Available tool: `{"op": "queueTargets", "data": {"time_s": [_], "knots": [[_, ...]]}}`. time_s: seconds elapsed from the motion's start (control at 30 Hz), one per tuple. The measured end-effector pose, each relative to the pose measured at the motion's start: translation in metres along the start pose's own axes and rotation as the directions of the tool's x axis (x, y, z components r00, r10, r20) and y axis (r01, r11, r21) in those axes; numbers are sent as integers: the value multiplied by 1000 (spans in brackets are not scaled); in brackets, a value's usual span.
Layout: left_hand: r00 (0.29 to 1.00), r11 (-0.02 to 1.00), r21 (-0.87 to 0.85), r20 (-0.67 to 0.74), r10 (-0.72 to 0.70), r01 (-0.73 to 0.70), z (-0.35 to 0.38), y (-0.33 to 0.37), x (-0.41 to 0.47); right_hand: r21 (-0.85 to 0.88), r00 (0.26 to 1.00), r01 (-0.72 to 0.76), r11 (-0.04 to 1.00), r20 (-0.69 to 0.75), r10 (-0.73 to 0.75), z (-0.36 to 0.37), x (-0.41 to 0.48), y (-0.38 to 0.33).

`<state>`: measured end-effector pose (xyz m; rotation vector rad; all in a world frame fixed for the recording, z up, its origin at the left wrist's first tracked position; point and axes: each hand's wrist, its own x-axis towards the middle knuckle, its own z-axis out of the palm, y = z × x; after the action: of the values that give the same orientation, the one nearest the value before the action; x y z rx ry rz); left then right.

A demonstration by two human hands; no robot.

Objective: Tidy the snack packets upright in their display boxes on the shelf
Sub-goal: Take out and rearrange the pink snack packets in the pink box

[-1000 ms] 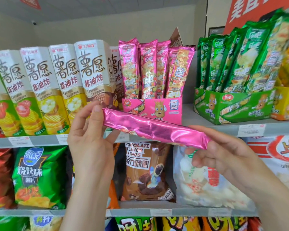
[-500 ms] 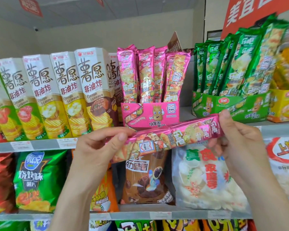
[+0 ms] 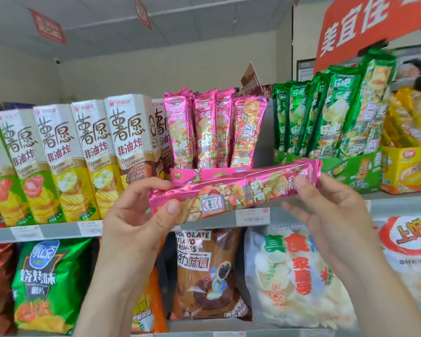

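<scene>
Shelf [image 3: 58, 228] top tier, left to right: white crisp cartons [image 3: 90, 154], pink display box [image 3: 187, 175] with pink packets [image 3: 204, 132] standing in it, green display box [image 3: 357, 171] with green packets [image 3: 326, 117], then a yellow box [image 3: 408, 169]. Tier below: green crisp bag [image 3: 46, 283], brown chocolate bag [image 3: 204, 276], white cracker bag [image 3: 294, 276]. A red sign [image 3: 362, 27] hangs above on the right. One loose pink packet [image 3: 233, 190] is held in the air just in front of the pink display box, lying nearly level with its right end a little higher, printed face to the camera. It covers most of the box front and the feet of the standing packets. Left hand [image 3: 136, 220] pinches the left end, thumb on the face and fingers behind. Right hand [image 3: 326, 215] pinches the right end the same way. Both forearms block the orange bag behind the left wrist and part of the lower tier. The right side is blurred, so the yellow box's contents are not readable. Counts: 1 packet in hand; 4 pink packets visible in the box, the rightmost leaning right; 6 cartons, the leftmost cut by the frame, the sixth half hidden behind the pink packets; the green packets are too smeared to count.
</scene>
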<state>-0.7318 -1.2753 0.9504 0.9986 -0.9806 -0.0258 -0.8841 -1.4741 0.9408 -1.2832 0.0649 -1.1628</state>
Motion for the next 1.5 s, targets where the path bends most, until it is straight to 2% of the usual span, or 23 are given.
{"op": "queueTargets", "data": {"time_s": [0.07,0.13,0.2,0.3,0.33,0.4,0.47,0.53,0.57,0.63,0.7,0.77,0.83,0.93,0.97,1.03,1.17,1.27,1.33,1.43,1.5], "knots": [[993,998,70,114,-11,3,6,6,2,172,999,-50,984,-5,51,2,6,-4],[970,986,165,232,-75,37,16,7,1,207,998,13,978,59,-26,5,14,-16],[940,959,274,301,-159,74,28,5,1,133,978,131,982,145,-150,7,24,-35],[895,896,443,387,-221,30,46,9,12,-113,922,375,920,153,-356,3,40,-65],[901,867,498,390,-188,-35,52,13,20,-187,892,450,873,141,-429,1,45,-74],[947,772,600,321,7,-209,69,25,46,-300,817,570,765,111,-565,-3,53,-89],[927,586,719,288,239,-374,93,38,81,-427,756,620,659,96,-648,-8,59,-96],[865,290,832,375,333,-472,122,44,123,-524,737,607,597,90,-670,-10,63,-99],[855,133,869,422,301,-476,138,43,145,-552,732,599,580,85,-675,-12,64,-98],[866,-138,878,477,151,-459,163,35,184,-564,728,596,572,79,-681,-13,65,-93],[872,-314,825,489,-21,-470,177,20,211,-565,728,592,575,68,-682,-17,65,-84],[880,-415,777,434,-191,-473,179,9,231,-586,733,579,567,68,-677,-21,65,-75],[883,-396,807,304,-358,-439,176,5,247,-611,734,572,547,84,-674,-25,66,-67],[781,-271,875,172,-600,-401,173,7,262,-613,737,567,550,79,-672,-30,69,-58],[754,-249,882,161,-637,-399,173,7,264,-604,745,559,568,67,-664,-30,71,-56],[744,-241,874,182,-643,-423,174,8,265,-589,767,539,602,48,-639,-31,75,-51],[778,-298,778,354,-519,-553,171,16,254,-597,797,505,623,46,-602,-33,83,-52],[751,-223,739,527,-398,-636,162,30,238,-601,799,505,619,55,-598,-30,89,-61],[741,-180,726,607,-287,-664,152,40,222,-636,777,524,567,83,-624,-25,92,-72],[755,-121,746,644,-125,-655,136,48,202,-671,708,566,478,99,-699,-11,94,-92],[767,-40,766,641,-30,-642,127,47,193,-691,666,581,431,100,-739,2,97,-106]]}}
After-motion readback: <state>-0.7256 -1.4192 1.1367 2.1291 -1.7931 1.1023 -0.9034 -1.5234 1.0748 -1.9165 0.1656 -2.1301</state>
